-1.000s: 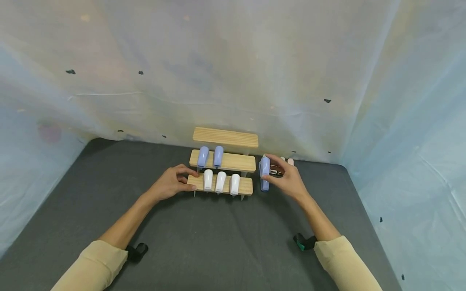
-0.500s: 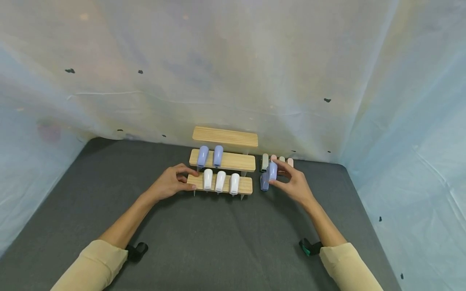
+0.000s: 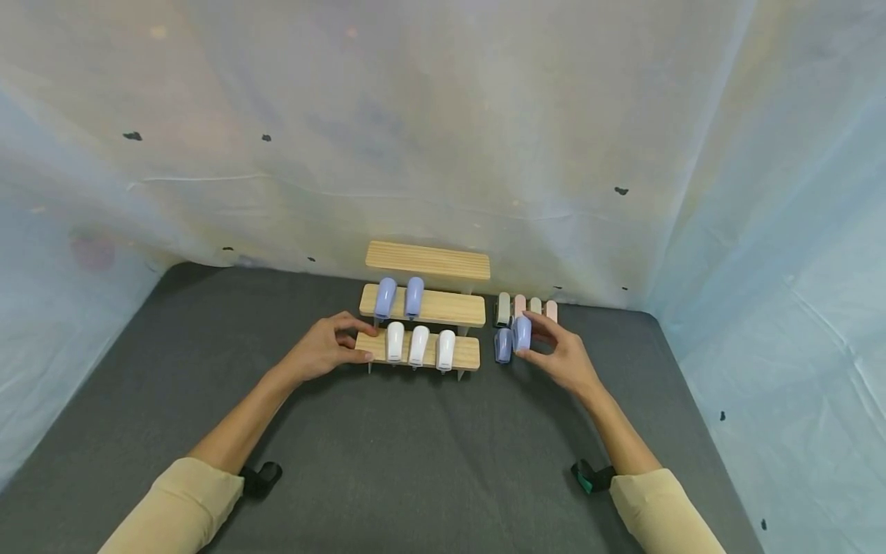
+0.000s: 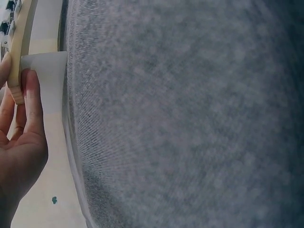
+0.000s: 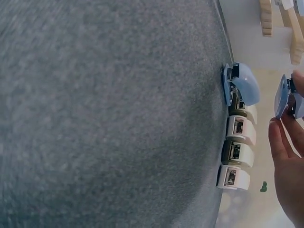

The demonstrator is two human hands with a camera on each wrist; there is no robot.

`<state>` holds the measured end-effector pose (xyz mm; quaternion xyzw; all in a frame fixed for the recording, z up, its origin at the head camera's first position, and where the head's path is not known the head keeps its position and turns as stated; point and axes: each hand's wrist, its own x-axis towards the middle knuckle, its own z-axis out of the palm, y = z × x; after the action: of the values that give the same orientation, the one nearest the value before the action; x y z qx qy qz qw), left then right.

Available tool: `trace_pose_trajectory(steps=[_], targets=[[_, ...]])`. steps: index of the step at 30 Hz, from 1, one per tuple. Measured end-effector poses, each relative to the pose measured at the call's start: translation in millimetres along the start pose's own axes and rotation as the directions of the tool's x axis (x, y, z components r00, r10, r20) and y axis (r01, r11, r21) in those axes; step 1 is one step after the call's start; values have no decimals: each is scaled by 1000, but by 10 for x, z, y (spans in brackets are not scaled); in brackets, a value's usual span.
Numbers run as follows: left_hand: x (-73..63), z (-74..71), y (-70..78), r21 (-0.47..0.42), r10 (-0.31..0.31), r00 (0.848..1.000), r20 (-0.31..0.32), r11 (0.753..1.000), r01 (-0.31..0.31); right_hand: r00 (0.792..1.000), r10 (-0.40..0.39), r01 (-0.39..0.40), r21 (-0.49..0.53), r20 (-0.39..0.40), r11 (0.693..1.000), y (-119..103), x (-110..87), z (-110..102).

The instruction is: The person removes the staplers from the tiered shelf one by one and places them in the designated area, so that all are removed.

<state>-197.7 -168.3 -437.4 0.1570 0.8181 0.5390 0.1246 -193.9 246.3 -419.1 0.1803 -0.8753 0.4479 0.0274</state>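
Observation:
My right hand (image 3: 559, 355) pinches a light blue stapler (image 3: 522, 335) between thumb and fingers. The right wrist view shows this held stapler (image 5: 285, 99) raised off the table. Just left of it, a second blue stapler (image 3: 503, 345) stands on the dark cloth. My left hand (image 3: 327, 350) grips the left end of the lowest wooden shelf (image 3: 472, 354), and the left wrist view shows fingers on both faces of the board (image 4: 18, 57). On that shelf sit white staplers (image 3: 418, 346). Two blue staplers (image 3: 385, 298) rest on the left part of the middle shelf (image 3: 453, 308).
Behind the right hand, a row of pale green and pink staplers (image 3: 504, 309) stands near the back wall (image 3: 588, 254). The top wooden shelf (image 3: 429, 260) rises at the rear and bears nothing. Dark grey cloth (image 3: 415, 462) covers the table.
My right hand has moved slightly to the right with the blue stapler, uncovering the other blue stapler and the row behind it. My left hand has stayed on the shelf end.

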Motion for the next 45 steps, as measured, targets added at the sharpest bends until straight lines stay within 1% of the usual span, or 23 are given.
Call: trace_pose_trajectory(steps=[6,9,12,16,19,22,28,30,33,38,45], targets=[[99,25,-315,7,-5,1000,-12,1000,5,1000,29,-29,10,-1,1000,377,14,58],[96,18,-354,2,3,1000,-16,1000,-3,998,59,-59,-1,12,998,451,2,68],[84,13,-352,-9,16,1000,-16,1000,-16,996,82,-82,-12,18,997,487,-13,72],[84,15,-341,-7,12,1000,-18,1000,-12,996,93,-92,-28,17,995,526,-21,74],[98,24,-332,6,-2,1000,-22,1000,2,995,103,-102,-37,13,994,557,-17,79],[96,32,-290,12,-9,1000,-20,1000,9,994,110,-109,-34,15,993,584,-7,91],[-5,16,-17,-7,-2,1000,2,1000,2,992,123,-123,-28,15,992,626,21,120],[-28,10,40,-12,1,1000,4,1000,-1,992,124,-124,-31,14,992,637,29,123],[-39,4,68,-18,1,1000,2,1000,-1,992,122,-122,-27,19,992,644,41,128],[-35,0,60,-17,1,1000,-1,1000,-1,992,121,-120,-12,21,993,656,50,146],[-29,5,83,-8,-13,1000,-2,1000,13,992,125,-124,-35,20,992,657,60,167]])
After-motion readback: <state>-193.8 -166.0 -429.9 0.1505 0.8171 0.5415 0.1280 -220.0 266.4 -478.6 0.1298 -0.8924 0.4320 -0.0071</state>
